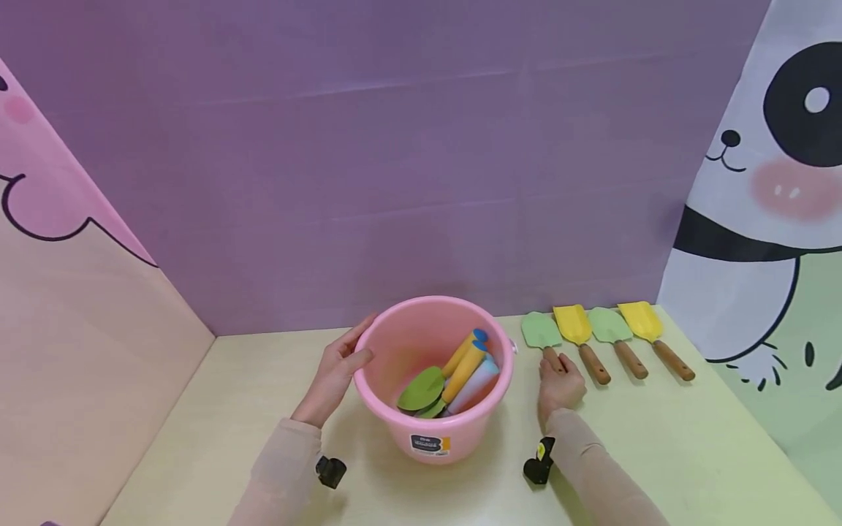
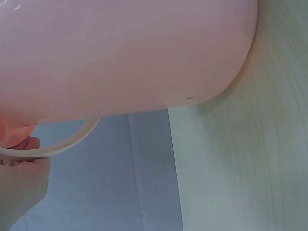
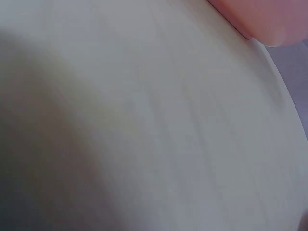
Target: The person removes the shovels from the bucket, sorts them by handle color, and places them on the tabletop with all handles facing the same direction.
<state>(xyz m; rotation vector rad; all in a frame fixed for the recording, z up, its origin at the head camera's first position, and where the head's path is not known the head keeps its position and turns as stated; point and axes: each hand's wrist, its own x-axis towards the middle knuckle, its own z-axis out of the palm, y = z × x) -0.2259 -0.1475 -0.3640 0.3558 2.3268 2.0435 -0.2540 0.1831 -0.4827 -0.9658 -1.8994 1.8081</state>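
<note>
Purple backing is rising behind the pale counter, where the left hand is pinching the rim of one pink bucket while the right hand is gripping the wooden handle of the leftmost green shovel, right of the bucket. That shovel is looking light and stiff, the handle likely giving the surest hold. Four shovels are lying in a row, two green, two yellow; inside the bucket, two yellow handles, two green blades and one pale piece are showing.
</note>
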